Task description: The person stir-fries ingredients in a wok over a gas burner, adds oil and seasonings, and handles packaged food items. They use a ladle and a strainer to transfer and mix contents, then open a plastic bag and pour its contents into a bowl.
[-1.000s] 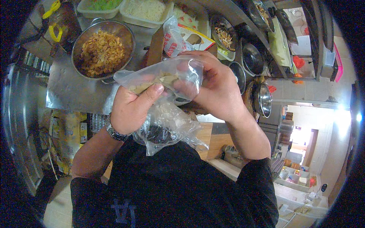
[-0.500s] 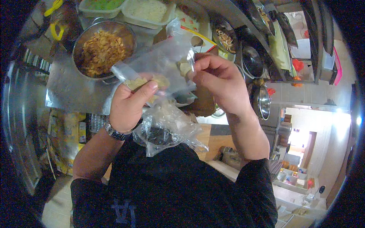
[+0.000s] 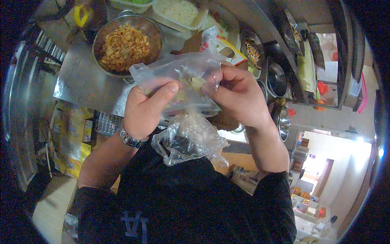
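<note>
My left hand [image 3: 145, 110] and my right hand [image 3: 237, 95] both grip a small clear plastic bag [image 3: 183, 79] held up in front of my chest. Pale flat pieces of food show through the bag between my thumbs. Each hand pinches one side of it. A larger crumpled clear bag [image 3: 191, 138] hangs below, held under my left hand. A metal watch sits on my left wrist.
A steel bowl of fried brown pieces [image 3: 126, 44] stands on the steel counter [image 3: 81, 87]. A white tray of pale shreds [image 3: 178, 12] lies behind it. Several steel bowls [image 3: 278, 77] and a printed packet [image 3: 221, 42] crowd the right side. A doorway opens at lower right.
The view has shifted, so the counter and bowl sit further right. My right hand has come back down onto the bag, closer to my left thumb.
</note>
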`<state>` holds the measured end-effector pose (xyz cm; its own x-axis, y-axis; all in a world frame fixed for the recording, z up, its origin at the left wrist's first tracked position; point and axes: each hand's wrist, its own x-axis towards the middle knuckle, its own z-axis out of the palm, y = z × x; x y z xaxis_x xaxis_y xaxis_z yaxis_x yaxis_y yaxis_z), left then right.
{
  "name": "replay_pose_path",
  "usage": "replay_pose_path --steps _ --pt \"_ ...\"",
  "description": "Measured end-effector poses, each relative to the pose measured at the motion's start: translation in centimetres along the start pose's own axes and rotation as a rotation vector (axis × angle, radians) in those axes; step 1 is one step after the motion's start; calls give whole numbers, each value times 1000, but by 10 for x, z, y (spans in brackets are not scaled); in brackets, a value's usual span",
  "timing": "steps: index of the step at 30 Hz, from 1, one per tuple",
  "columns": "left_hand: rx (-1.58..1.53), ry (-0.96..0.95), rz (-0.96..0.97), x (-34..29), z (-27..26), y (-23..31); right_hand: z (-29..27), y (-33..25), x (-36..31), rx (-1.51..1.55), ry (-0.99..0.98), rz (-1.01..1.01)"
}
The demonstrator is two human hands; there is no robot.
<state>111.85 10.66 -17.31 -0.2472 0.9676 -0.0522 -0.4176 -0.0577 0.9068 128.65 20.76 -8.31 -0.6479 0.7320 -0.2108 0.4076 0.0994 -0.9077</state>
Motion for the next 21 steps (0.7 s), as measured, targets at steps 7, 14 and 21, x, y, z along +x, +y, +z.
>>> replay_pose_path --steps 7,14,21 --pt "46 -43 -89 -3 -11 5 13 -8 3 -102 -34 -75" --pt "0 15 -11 -5 -12 1 20 -8 4 6 -33 14" --pt "-21 33 -15 -7 -21 -3 22 -6 3 111 23 15"
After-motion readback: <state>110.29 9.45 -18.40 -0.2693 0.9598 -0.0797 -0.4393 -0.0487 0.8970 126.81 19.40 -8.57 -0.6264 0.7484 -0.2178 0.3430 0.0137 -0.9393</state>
